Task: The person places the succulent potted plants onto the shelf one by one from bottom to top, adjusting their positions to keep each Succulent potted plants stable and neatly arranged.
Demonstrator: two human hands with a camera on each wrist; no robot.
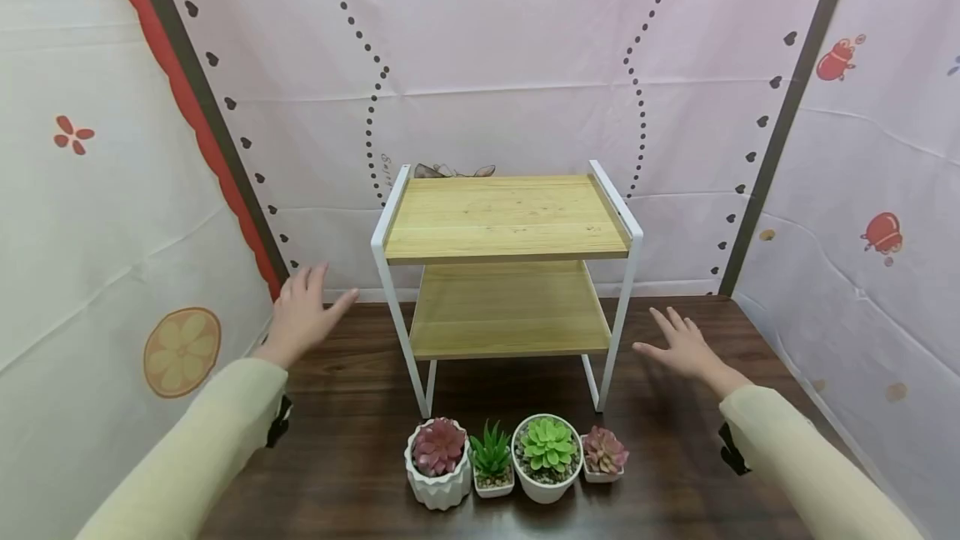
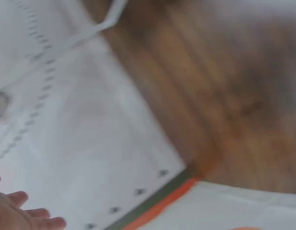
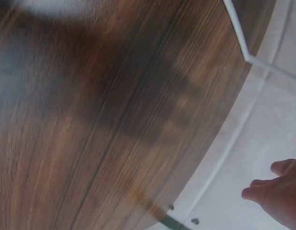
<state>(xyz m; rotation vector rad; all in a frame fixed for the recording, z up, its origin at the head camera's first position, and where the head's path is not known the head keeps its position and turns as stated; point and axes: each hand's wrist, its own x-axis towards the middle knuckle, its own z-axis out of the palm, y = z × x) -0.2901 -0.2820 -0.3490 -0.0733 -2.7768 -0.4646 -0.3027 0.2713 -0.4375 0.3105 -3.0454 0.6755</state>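
A two-tier shelf with wooden boards and a white metal frame stands on the dark table. To its left, my left hand hovers with fingers spread, holding nothing. On the other side my right hand is held over the table, its fingers extended and also holding nothing. Both wrist views show only fingertips of the left hand and right hand at the lower corners. In front of the shelf stand a dark red succulent in a white ribbed pot, a spiky green plant, a light green succulent and a pinkish succulent.
The dark wood table reaches back to a pale patterned cloth behind the shelf. More cloth walls, a left one and a right one, close in both sides. The shelf's lower board sits below the top one.
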